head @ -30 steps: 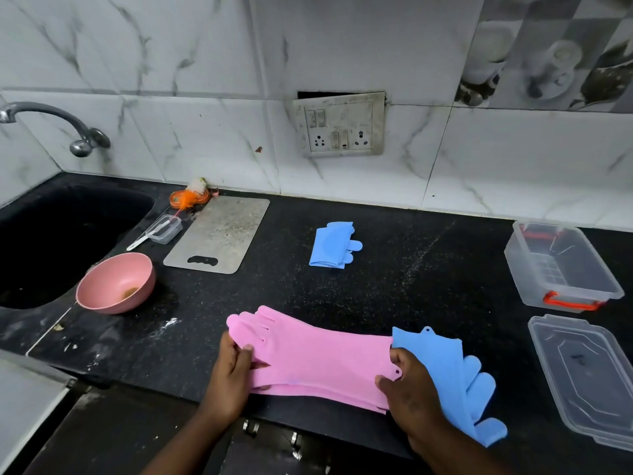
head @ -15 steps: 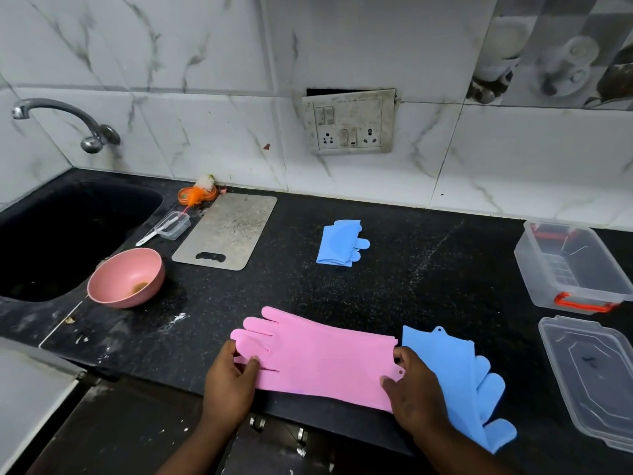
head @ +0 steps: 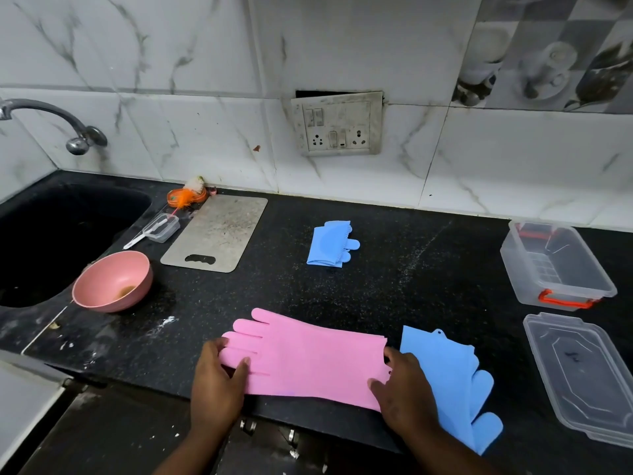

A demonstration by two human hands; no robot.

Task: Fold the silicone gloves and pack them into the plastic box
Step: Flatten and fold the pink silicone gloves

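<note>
A pink silicone glove [head: 308, 358] lies flat along the front edge of the black counter, fingers pointing left. My left hand [head: 215, 382] pinches its finger end. My right hand [head: 404, 389] grips its cuff end. To the right of the cuff lies an unfolded blue glove [head: 452, 378], fingers toward me, partly under my right hand. A folded blue glove [head: 330, 243] rests farther back at the centre. The clear plastic box [head: 556, 265] with red latches stands open at the right, nothing inside, its lid [head: 585, 375] beside it nearer to me.
At the left, a black sink [head: 51, 241] sits under a tap [head: 51, 118]. Near it are a pink bowl [head: 113, 281], a metal chopping board [head: 217, 233], a small clear container [head: 162, 228] and an orange scrubber [head: 186, 195]. A socket panel [head: 337, 123] is on the wall.
The pink glove has been lowered and spread flat on the counter, and both hands have stayed on its ends. The camera view has shifted slightly.
</note>
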